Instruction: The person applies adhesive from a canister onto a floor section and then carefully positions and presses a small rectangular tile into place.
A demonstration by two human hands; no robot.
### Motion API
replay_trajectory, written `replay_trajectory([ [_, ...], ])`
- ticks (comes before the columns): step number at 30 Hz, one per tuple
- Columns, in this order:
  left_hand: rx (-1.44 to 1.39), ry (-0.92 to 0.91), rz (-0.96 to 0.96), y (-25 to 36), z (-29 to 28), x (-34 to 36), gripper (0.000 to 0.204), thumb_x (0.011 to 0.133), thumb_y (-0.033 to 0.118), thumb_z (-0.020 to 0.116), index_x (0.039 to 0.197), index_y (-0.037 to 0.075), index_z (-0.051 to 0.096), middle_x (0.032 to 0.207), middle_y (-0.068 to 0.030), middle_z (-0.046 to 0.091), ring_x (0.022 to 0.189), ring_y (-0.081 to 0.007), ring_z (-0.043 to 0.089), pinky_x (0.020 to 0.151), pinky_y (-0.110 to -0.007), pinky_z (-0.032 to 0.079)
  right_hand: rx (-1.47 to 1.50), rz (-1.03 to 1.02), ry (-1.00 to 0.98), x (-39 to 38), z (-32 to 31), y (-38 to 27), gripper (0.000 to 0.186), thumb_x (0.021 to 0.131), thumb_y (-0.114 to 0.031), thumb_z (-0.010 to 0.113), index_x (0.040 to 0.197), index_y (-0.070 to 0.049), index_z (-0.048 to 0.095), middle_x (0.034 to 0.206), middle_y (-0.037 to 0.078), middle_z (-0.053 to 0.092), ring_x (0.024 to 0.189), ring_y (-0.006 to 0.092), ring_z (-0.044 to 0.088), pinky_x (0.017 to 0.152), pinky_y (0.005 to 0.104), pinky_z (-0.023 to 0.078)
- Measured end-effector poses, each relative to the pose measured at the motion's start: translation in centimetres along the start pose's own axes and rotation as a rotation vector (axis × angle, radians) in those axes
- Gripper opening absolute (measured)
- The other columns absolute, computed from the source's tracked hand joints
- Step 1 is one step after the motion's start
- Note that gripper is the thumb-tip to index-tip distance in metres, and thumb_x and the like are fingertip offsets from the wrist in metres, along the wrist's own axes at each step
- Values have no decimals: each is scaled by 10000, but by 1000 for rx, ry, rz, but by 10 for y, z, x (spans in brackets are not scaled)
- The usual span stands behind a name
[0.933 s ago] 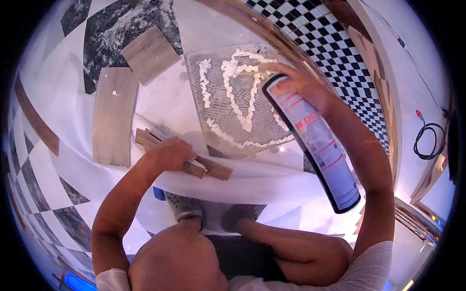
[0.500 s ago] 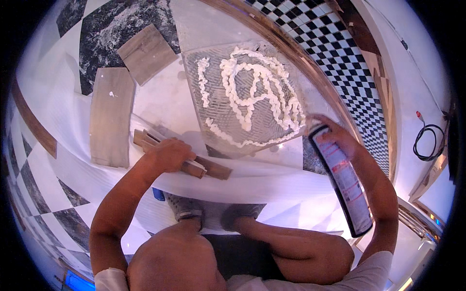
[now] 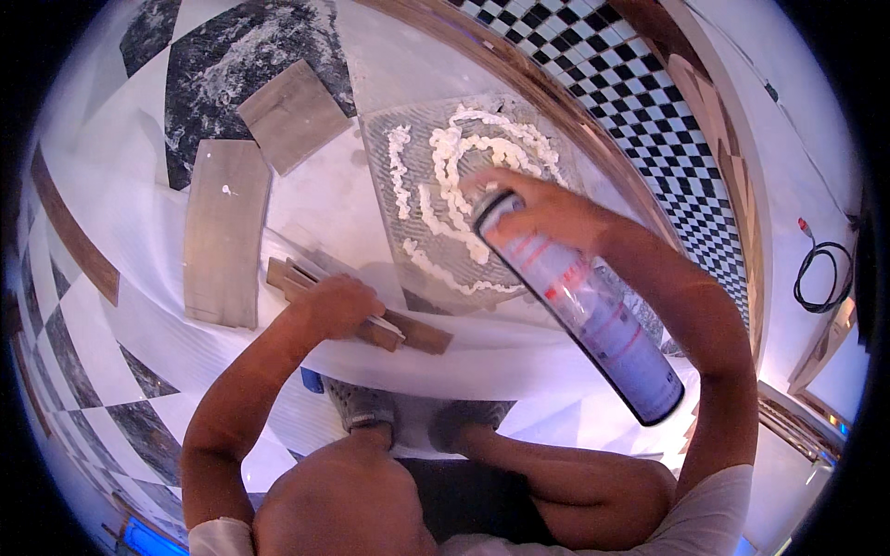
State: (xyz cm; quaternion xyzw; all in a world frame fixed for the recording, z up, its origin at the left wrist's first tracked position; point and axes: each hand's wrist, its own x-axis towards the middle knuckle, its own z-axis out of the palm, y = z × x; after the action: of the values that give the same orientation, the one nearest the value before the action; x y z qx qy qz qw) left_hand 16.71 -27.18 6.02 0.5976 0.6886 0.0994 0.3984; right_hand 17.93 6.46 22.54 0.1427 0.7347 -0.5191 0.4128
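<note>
A spray foam can [image 3: 589, 320] is in my right hand [image 3: 547, 208], tilted with its nozzle end up and left over the foam. My fingers wrap its top, and the hand covers part of the foam below. Wavy beads of white foam [image 3: 399, 171] lie on a grey, ridged patch of floor [image 3: 413, 139]. My left hand [image 3: 345, 308] is closed on short wood strips [image 3: 385, 334], left of and nearer than the patch. The strips lie together on a white foam underlay sheet [image 3: 491, 357].
Two wood-look plank pieces [image 3: 222, 232] [image 3: 294, 116] lie at the left and far left. A long wooden edge [image 3: 519, 65] borders black-and-white checkered tiles [image 3: 612, 88] beyond. A black cable [image 3: 820, 278] is coiled at right. My shoes [image 3: 362, 408] stand on the near side.
My right hand has swung the can left, from the patch's right edge to over its middle, where it now hides some foam. My left hand stays on the wood strips. The view has shifted slightly.
</note>
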Motion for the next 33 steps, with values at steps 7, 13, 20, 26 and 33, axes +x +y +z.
replay_trajectory([
  [7,2,48,51,-4,9,3,193,778,151,723,969,123,711,976,-117,699,1010,-359,678,893,-502,527,356,-140,197,31,-41,-7,624,876,-163,723,1469,-108,537,1114,134,685,879,178,705,736,274,601],
  [13,-13,-44,4,6,-8,7,218,767,109,724,985,115,705,1008,-131,692,1025,-379,669,909,-506,524,344,-130,324,-26,-81,64,590,869,-206,715,1436,-128,571,1106,97,668,927,139,645,814,269,526],
  [20,3,-94,-4,7,-12,5,293,717,88,771,1002,97,705,1081,-131,671,1082,-371,648,930,-509,517,156,93,273,-119,-34,124,829,764,-296,811,1510,-150,482,1224,109,613,1098,254,599,982,366,488],
  [26,-85,27,57,0,-9,5,209,715,10,695,910,79,668,1057,-110,640,1045,-372,639,891,-507,514,-62,132,142,-148,29,139,888,742,-270,830,1522,-152,423,1408,163,500,1250,314,562,1081,410,447],
  [33,-72,-13,60,8,-17,4,230,701,-19,681,911,62,633,1068,-103,614,1041,-371,626,878,-506,508,-536,120,59,-161,69,176,809,799,-198,788,1514,-191,410,1521,186,418,1187,394,627,992,512,533],
])
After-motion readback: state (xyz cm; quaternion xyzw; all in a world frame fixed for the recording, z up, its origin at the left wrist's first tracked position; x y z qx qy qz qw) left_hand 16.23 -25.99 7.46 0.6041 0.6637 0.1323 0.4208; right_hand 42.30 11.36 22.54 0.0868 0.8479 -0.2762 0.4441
